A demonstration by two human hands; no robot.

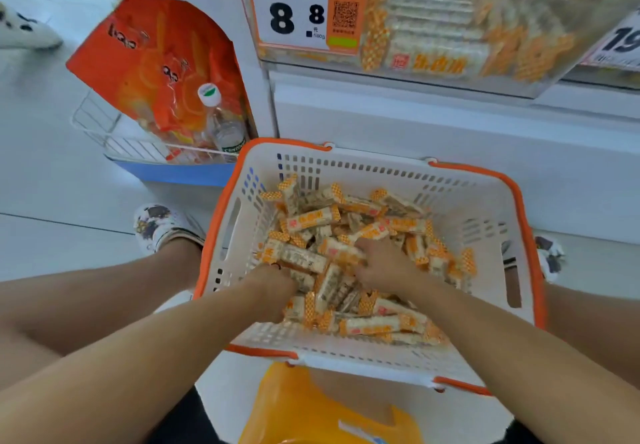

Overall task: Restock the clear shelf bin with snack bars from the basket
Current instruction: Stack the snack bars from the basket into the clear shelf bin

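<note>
A white basket (485,208) with an orange rim sits on the floor in front of me, holding several white-and-orange wrapped snack bars (313,222). Both my hands are down in the pile. My left hand (273,288) is buried among bars at the near left, fingers curled around some of them. My right hand (384,263) lies over bars in the middle, fingers curled into the heap. The clear shelf bin (519,73) sits above at the top right, stacked with rows of the same bars behind a price label reading 8.8.
A wire rack (104,132) at left holds orange snack bags (166,63) and a water bottle (225,125). An orange stool (311,409) is below me. My patterned shoes (159,225) flank the basket. White shelf base (450,132) runs behind it.
</note>
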